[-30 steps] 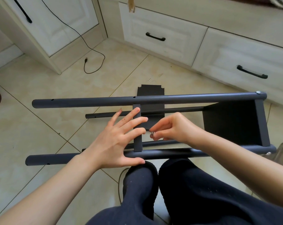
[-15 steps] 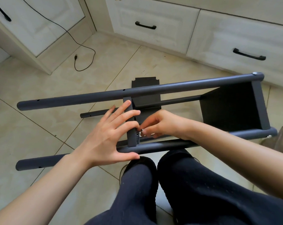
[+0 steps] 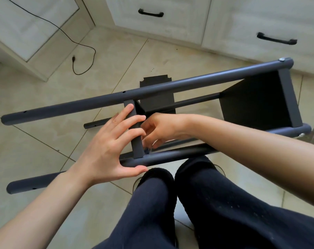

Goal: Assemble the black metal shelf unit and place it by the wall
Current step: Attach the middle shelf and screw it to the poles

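Left hand [image 3: 106,146] fingers straight against shelf panel [image 3: 136,135]; right hand [image 3: 161,130] seemingly pinching small fastener.

Open gap between the two upper poles [image 3: 152,90] — blocked midway by the shelf edge [image 3: 135,130].

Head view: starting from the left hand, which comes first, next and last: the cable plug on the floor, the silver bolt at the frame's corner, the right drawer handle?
From the left hand:
1. Cable plug, up and left.
2. Silver bolt, far right on the frame.
3. Right drawer handle, beyond the bolt.
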{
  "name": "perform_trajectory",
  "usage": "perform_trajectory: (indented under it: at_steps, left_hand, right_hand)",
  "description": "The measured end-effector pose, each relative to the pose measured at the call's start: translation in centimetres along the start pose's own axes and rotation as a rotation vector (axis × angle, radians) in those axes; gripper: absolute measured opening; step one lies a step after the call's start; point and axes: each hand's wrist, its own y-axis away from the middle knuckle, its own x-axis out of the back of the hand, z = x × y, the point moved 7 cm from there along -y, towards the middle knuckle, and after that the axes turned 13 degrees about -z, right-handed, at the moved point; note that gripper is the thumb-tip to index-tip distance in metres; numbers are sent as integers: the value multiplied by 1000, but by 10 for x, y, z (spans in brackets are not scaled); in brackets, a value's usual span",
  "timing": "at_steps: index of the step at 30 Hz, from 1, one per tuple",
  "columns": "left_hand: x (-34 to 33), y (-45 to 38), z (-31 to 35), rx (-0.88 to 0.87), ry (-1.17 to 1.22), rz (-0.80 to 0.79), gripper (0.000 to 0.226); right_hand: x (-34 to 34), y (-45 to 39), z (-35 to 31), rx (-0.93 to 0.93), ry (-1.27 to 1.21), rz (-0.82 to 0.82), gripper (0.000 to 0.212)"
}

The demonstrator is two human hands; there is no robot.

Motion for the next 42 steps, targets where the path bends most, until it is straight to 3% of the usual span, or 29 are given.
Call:
perform_trajectory:
  at_steps: [10, 42]
  left_hand:
    - [-1, 0, 3, 16, -18, -12, 68]
    - [-5, 2, 2, 12, -5, -12, 65]
  right_hand:
    - [-11, -4, 14, -45, -174, -184, 12]
    - [-16, -4, 21, -122, -234, -256, 13]
